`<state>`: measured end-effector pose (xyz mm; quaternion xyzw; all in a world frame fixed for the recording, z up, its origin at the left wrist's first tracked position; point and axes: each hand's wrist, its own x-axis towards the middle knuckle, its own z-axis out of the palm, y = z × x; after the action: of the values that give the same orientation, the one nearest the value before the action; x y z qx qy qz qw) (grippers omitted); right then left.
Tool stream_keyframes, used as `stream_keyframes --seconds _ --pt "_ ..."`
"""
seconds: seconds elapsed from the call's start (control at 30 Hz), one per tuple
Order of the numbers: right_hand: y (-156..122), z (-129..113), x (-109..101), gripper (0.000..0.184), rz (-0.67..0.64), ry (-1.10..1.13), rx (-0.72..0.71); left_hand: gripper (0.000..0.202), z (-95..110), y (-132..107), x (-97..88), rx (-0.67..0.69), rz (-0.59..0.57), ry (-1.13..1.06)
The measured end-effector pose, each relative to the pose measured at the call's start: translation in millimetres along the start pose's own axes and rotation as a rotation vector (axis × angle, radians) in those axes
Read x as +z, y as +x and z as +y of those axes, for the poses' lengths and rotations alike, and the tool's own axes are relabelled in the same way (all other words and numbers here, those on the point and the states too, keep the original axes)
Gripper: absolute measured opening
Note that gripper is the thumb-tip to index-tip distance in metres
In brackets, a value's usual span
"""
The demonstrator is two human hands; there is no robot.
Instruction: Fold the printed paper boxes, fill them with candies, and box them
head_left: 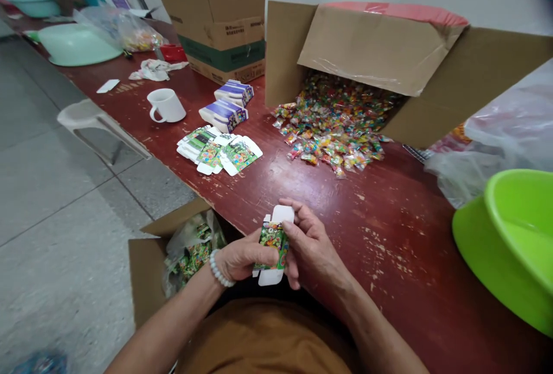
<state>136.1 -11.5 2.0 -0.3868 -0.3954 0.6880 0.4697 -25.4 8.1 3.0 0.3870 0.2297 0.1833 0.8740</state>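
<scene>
A small green printed candy box (273, 237) with white end flaps standing open is held between my two hands, just over the table's near edge. My left hand (246, 256), with a pale bead bracelet at the wrist, grips its left side, the thumb across the front. My right hand (309, 241) holds its right side, thumb near the upper flap. Flat green box blanks (219, 149) lie in a loose stack beyond my hands. Farther right, many small wrapped candies (337, 138) spill from a cardboard carton (363, 51) lying on its side.
A white mug (166, 105) and purple-white bundles (227, 108) stand left on the red table (367, 259). A lime green basin (496, 247) sits right. Below the left edge, an open carton (147, 270) holds bagged green boxes. A plastic stool (93, 117) stands on the floor.
</scene>
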Motion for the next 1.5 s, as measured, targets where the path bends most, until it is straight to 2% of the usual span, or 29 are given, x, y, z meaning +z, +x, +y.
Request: stream_keyframes --seconds 0.13,0.23,0.47,0.53,0.63,0.73,0.87,1.0,1.1,1.17,1.3,1.5 --pt "-10 -6 3 0.070 -0.025 0.008 0.027 0.053 -1 2 4.0 0.056 0.095 0.071" --pt "-12 -9 2 0.072 -0.023 -0.001 0.016 0.056 0 0 7.4 0.077 0.113 0.097" --pt "-10 -2 0 0.064 -0.012 0.132 -0.016 0.072 2 2 14.0 0.145 0.260 0.068" --pt "-9 1 -1 0.062 -0.004 0.157 -0.011 0.063 -1 6 13.8 0.164 0.301 0.100" --pt "-6 5 -5 0.037 -0.004 0.114 0.008 0.042 -5 11 12.3 0.149 0.419 0.178" --pt "-1 7 -12 0.021 0.092 -0.027 -0.078 0.034 -4 14 12.1 0.158 0.517 0.276" --pt "4 3 -21 0.021 0.231 -0.216 -0.184 0.046 1 12 15.7 0.268 0.608 0.329" --pt "5 5 -20 0.029 0.309 -0.154 -0.202 0.063 -6 10 21.1 0.413 0.774 0.283" --pt "4 9 -16 0.031 0.306 -0.106 -0.233 0.060 -14 11 24.0 0.484 0.860 0.353" --pt "2 12 -15 0.026 0.267 -0.093 -0.236 0.050 -15 10 24.1 0.482 0.873 0.400" --pt "3 11 -22 0.019 0.256 -0.096 -0.162 0.033 -9 7 20.6 0.364 0.834 0.415" --pt "13 -2 -33 0.029 0.172 -0.064 -0.026 0.024 -2 6 15.6 0.356 0.793 0.512"
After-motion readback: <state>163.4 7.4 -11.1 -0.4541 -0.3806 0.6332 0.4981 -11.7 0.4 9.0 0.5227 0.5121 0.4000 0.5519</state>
